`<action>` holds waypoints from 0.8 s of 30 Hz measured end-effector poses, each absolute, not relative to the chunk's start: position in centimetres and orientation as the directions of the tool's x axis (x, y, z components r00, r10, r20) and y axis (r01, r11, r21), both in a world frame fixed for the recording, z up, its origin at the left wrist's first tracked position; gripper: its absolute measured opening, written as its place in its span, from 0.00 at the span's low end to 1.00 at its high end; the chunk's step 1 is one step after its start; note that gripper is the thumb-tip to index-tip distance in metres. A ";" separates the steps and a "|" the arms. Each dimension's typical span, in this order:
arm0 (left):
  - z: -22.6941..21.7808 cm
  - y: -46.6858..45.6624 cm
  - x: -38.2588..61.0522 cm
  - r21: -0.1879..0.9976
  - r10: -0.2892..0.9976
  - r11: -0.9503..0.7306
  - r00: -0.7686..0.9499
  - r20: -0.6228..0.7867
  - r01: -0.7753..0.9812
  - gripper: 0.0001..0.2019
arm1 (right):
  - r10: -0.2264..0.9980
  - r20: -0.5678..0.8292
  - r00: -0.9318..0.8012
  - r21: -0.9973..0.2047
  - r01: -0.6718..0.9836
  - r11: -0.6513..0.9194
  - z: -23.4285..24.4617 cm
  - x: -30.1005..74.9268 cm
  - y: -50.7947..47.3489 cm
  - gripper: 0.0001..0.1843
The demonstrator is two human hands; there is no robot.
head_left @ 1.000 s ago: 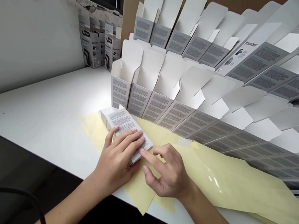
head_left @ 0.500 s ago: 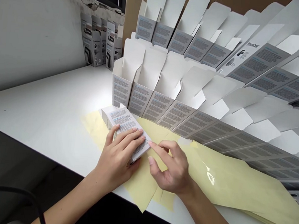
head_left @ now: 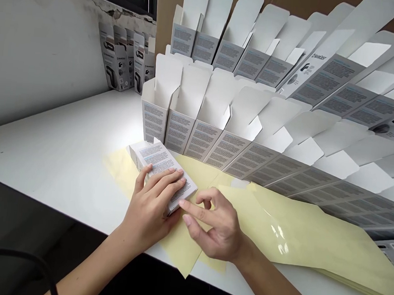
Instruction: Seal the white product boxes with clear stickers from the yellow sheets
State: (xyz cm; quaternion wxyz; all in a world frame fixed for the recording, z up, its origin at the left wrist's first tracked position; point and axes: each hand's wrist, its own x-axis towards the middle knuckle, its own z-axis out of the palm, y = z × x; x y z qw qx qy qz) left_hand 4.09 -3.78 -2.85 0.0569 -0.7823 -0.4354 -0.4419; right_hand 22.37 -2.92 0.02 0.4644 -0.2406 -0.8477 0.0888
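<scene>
A small white carton [head_left: 158, 155] printed with grey text lies tilted on the yellow sheet. My left hand [head_left: 149, 207] is closed over it, fingers across the printed face and thumb under the near side. At the carton's lower right end is my right hand [head_left: 217, 226], its index fingertip touching the corner by the end edge. The thumb is held apart below that finger, and the other fingers are loosely bent. I see nothing in the right hand. The carton's far end has a white flap sticking up.
Rows of open-topped cartons [head_left: 229, 145] stand behind the hands, flaps up. A stack of glossy yellow sheets [head_left: 299, 233] spreads to the right on the white table [head_left: 63, 155]. More printed cartons [head_left: 116, 66] stand by the wall. A black cable [head_left: 21, 255] curves at lower left.
My right index fingertip has slid along the carton's end edge from the far corner to the near corner. My left hand keeps its hold. The view has shifted slightly.
</scene>
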 end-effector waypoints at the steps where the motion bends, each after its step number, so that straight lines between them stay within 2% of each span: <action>1: -2.9 -3.8 4.1 0.293 0.631 -0.615 0.234 0.739 0.732 0.18 | 0.557 0.728 -0.400 -0.460 0.318 0.829 0.3 22.3 -2.8 0.17; 5: -2.9 -3.8 4.0 0.298 0.644 -0.615 0.247 0.724 0.731 0.20 | 0.827 0.509 -0.237 -0.780 0.279 0.560 0.8 21.9 -2.1 0.12; 7: -2.8 -3.8 4.1 0.302 0.648 -0.611 0.244 0.721 0.732 0.20 | 0.897 0.354 -0.264 -0.884 0.221 0.413 0.6 21.6 -1.8 0.15; 9: -2.8 -3.8 4.1 0.301 0.647 -0.606 0.236 0.725 0.736 0.20 | 0.918 0.250 -0.307 -0.942 0.141 0.304 0.2 21.3 -1.7 0.19; 13: -2.8 -3.8 4.2 0.299 0.638 -0.607 0.228 0.735 0.736 0.19 | 0.923 0.177 -0.342 -0.981 0.011 0.193 -0.5 21.0 -1.9 0.25; 18: -2.8 -3.8 4.2 0.301 0.642 -0.607 0.231 0.731 0.735 0.21 | 0.937 0.016 -0.348 -0.999 -0.043 0.001 -0.7 21.2 -2.3 0.40; 24: -3.0 -3.8 4.1 0.302 0.643 -0.607 0.231 0.730 0.735 0.21 | 0.931 0.003 -0.365 -0.999 -0.035 -0.011 -0.7 21.3 -2.0 0.43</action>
